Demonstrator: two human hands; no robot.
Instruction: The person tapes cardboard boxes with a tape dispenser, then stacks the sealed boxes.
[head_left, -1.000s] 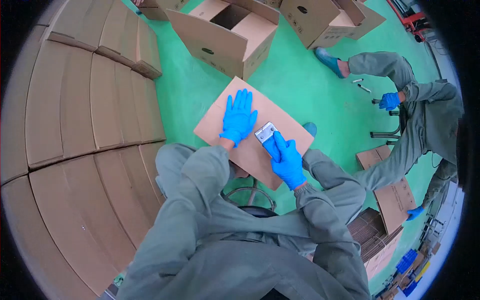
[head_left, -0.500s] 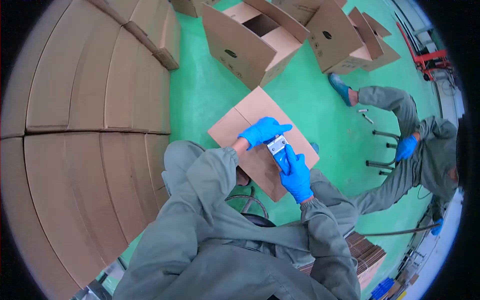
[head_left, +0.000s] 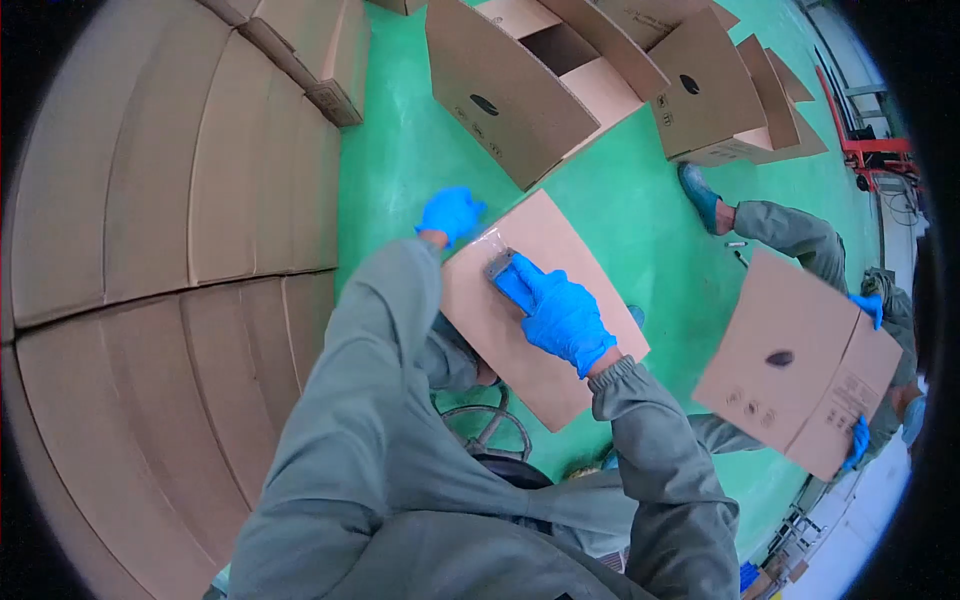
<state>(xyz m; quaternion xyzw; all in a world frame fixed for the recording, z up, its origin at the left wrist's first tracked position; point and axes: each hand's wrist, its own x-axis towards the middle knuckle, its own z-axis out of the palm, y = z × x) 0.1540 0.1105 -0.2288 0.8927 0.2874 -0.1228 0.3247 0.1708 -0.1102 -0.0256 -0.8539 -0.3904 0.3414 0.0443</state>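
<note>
Under the right hand, gloved in blue [head_left: 566, 312], lies a flat rectangular panel of plain brown cardboard [head_left: 545, 382], set aslant across the lap. That hand is closed around a small hand tool with a grey metal head [head_left: 499, 263], its forearm reaching in from the near right, fingers pointing forward and left. Just ahead of the tool, a clear glossy strip [head_left: 487, 243] shows on the panel. The left hand, also gloved in blue [head_left: 450, 215], is beside the panel's left edge with its arm stretched forward and fingers curled; whether it holds anything cannot be told. Beyond both hands stands an open brown cardboard box [head_left: 515, 105]; left of them, stacked brown cardboard cartons [head_left: 265, 185]. Well right, another person's blue-gloved hands hold a printed brown cardboard sheet [head_left: 762, 325].
</note>
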